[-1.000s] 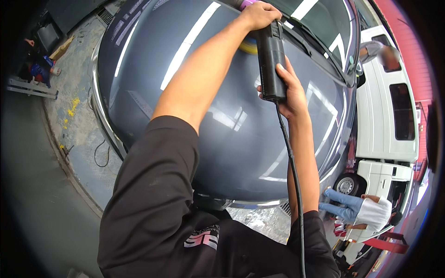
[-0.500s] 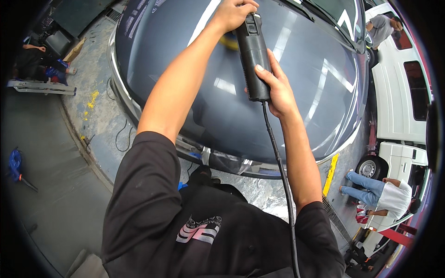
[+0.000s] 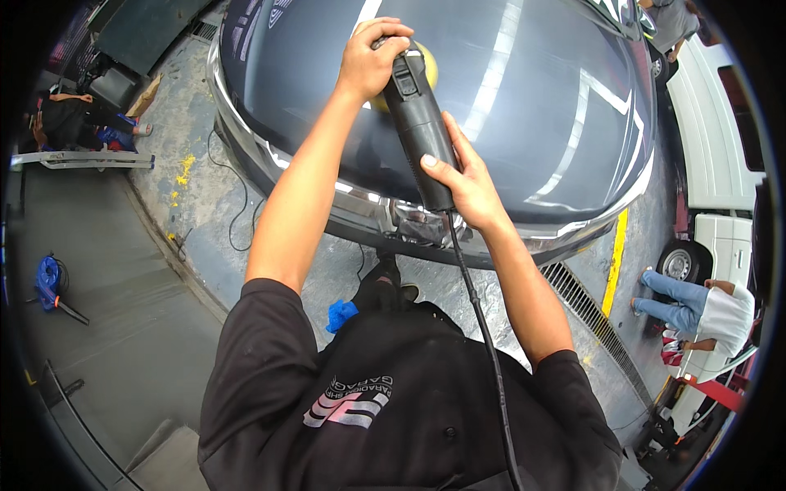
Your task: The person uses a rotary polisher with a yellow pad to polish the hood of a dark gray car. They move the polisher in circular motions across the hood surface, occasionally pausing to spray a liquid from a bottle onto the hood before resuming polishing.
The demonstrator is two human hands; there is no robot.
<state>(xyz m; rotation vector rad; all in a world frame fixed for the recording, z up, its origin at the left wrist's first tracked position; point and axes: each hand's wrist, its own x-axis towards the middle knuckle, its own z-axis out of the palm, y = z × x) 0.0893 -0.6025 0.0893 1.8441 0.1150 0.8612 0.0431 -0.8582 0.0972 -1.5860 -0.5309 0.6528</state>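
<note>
Both my hands are on a black corded car polisher point(image 3: 422, 135) over the dark grey car hood point(image 3: 524, 106). At the polisher's far end, my left hand point(image 3: 372, 61) is curled over its head. My right hand point(image 3: 475, 184) wraps the rear of the body, its thumb lying along the top. A yellow round pad point(image 3: 430, 67) shows in part beneath the head, against the hood; the rest of it is hidden. From the rear end, a black power cord point(image 3: 475, 299) runs down across the front of my black shirt.
The car's front bumper point(image 3: 377, 237) is just ahead of my legs. A floor drain grate point(image 3: 594, 315) and a yellow line point(image 3: 616, 262) lie right. Beyond stand a person in jeans point(image 3: 696, 311) and a white van point(image 3: 712, 139). Another person point(image 3: 78, 114) is far left, near a loose cable point(image 3: 237, 196).
The polisher and both hands have come nearer to me and a little left, toward the hood's front edge. More of the yellow pad shows. The whole view has shifted too.
</note>
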